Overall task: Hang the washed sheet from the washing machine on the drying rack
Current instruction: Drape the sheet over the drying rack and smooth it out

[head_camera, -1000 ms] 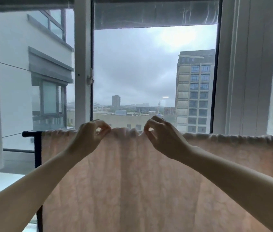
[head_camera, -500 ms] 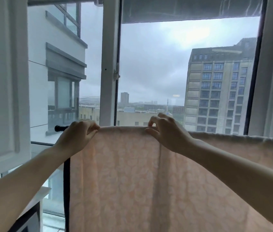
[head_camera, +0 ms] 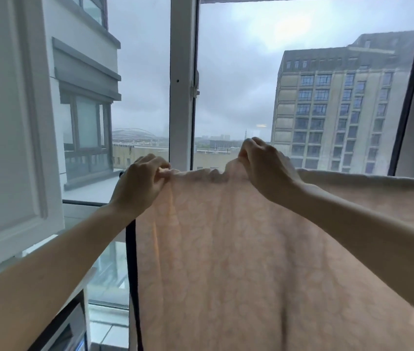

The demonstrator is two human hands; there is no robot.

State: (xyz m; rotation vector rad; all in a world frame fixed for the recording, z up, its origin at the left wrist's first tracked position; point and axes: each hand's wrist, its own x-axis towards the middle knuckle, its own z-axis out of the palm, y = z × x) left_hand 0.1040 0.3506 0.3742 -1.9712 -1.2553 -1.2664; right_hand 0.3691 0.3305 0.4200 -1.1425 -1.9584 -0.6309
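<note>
A pale peach patterned sheet (head_camera: 238, 249) hangs over the top bar of a black drying rack; only the rack's left upright (head_camera: 132, 262) shows, and the bar itself is hidden under the cloth. My left hand (head_camera: 140, 183) pinches the sheet's top edge near its left end. My right hand (head_camera: 264, 168) pinches the same edge further right and lifts a small peak of cloth above the bar line. Between my hands the edge sags a little. To the right the sheet's top edge (head_camera: 378, 179) runs on along the bar.
A large window with a white frame post (head_camera: 181, 84) stands just behind the rack, with buildings outside. A white panelled wall or cabinet (head_camera: 5, 122) is at the left. A dark-edged appliance (head_camera: 64, 328) sits at the lower left.
The camera has moved closer and to the left. My right hand has raised its pinch of cloth above the bar, and my left hand sits at the sheet's left end.
</note>
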